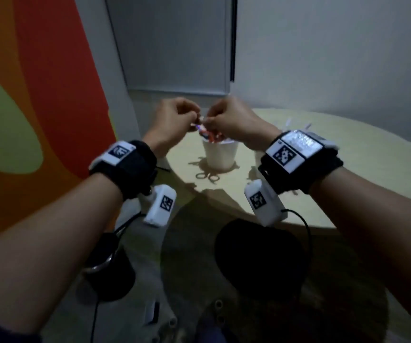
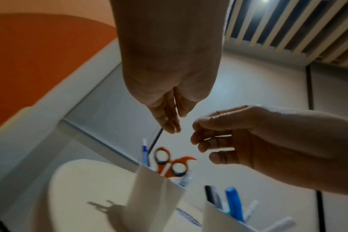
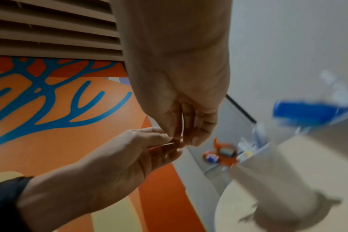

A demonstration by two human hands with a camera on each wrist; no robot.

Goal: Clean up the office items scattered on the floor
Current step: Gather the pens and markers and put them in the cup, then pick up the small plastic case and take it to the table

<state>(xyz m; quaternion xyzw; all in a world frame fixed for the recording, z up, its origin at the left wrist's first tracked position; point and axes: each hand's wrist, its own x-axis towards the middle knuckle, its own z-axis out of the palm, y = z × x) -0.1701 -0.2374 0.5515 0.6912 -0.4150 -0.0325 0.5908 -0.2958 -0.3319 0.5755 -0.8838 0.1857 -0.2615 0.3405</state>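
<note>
Above a white cup [image 1: 220, 155] on the round beige table [image 1: 348, 169], both hands meet. My left hand [image 1: 194, 120] pinches a thin dark stick-like item [image 2: 155, 139] whose lower end points down at the cup [image 2: 149, 188]. My right hand [image 1: 207, 121] is close beside it, fingers loosely curled, and I see nothing held in it [image 2: 201, 138]. In the right wrist view the fingertips of the right hand [image 3: 181, 136] and left hand [image 3: 169, 146] touch. Orange-handled scissors [image 2: 169, 163] and a blue pen [image 2: 145, 153] stand in the cup.
A second white cup [image 2: 224, 219] with blue and white markers [image 2: 233, 202] stands just right of the first. An orange wall [image 1: 38, 107] is at the left, a grey wall behind. A black round seat [image 1: 261, 256] and a dark cylinder [image 1: 110, 268] are below the table edge.
</note>
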